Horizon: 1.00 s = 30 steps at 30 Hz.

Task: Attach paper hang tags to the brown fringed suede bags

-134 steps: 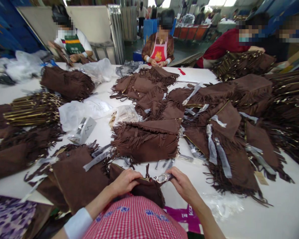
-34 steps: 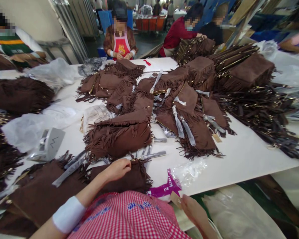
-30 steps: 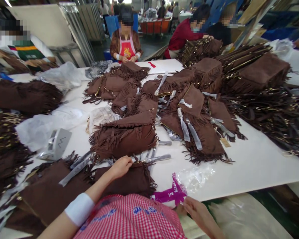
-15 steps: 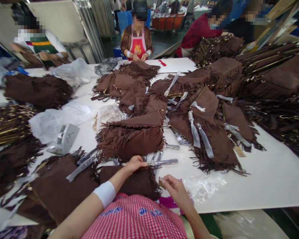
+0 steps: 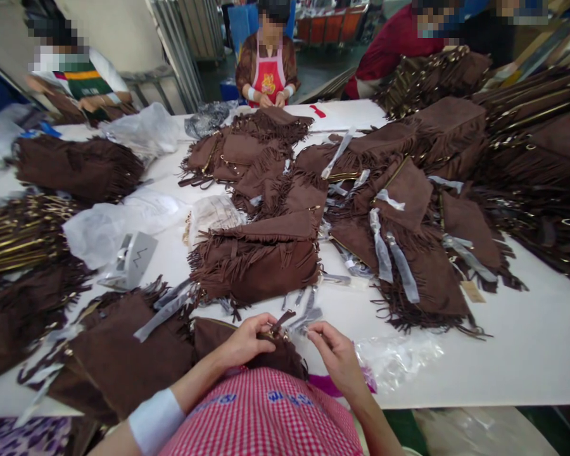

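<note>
Bag (image 5: 281, 362) Pinched at Its Top Edge

Counting the clock from our own hands, we have the fringed brown bag at six o'clock, lying against our red checked apron (image 5: 266, 411). Our left hand (image 5: 247, 342) pinches its top edge between thumb and fingers, and a dark pull tab (image 5: 284, 318) sticks up just past them. Our right hand (image 5: 337, 354) is apart from the left, thumb and forefinger brought close together; whatever is at their tips is too small for us to tell.

Near us at one o'clock lie plastic-wrapped straps (image 5: 310, 313). A plump fringed bundle (image 5: 266, 272) rests between eleven and twelve, a grey block (image 5: 140, 256) with a zigzag line at ten, and a wide brown piece (image 5: 133, 354) at nine. Loose bags (image 5: 422, 278) overlap at two o'clock, and crumpled clear film (image 5: 403, 358) lies on the white table (image 5: 527, 354) at three. Across from us at twelve, a co-worker in a red apron (image 5: 268, 73) has both hands together.
</note>
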Each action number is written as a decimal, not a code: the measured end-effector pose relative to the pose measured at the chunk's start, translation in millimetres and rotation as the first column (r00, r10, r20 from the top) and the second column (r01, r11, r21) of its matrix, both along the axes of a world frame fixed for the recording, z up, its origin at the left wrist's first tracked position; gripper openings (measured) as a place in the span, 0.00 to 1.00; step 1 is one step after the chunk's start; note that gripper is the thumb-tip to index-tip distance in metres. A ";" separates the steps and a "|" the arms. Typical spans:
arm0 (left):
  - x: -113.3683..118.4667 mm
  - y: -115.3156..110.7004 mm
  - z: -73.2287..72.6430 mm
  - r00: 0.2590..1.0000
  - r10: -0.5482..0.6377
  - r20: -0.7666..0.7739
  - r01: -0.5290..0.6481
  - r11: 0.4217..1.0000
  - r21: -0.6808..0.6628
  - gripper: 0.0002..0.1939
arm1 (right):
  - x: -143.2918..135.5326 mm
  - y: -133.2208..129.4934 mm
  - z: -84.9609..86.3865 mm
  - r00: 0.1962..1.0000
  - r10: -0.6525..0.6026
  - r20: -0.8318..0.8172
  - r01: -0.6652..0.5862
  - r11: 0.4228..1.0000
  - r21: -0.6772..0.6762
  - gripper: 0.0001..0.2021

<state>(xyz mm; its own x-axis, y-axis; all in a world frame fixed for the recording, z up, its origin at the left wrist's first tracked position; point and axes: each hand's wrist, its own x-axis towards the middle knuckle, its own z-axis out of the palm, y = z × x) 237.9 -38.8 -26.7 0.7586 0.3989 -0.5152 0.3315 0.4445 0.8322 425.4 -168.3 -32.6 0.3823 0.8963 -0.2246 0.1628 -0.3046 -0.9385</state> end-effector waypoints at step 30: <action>-9.4 -8.8 2.3 0.982 0.171 0.082 -0.145 0.956 -0.254 0.19 | -32.6 9.3 2.5 0.995 0.095 0.008 -0.095 0.995 -0.035 0.09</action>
<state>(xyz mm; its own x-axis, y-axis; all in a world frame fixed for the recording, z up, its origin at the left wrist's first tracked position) 228.5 -47.6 -24.4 0.7498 0.3891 -0.5352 0.1591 0.6791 0.7166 392.8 -158.9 -30.1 0.2979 0.9205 -0.2527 0.2014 -0.3194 -0.9260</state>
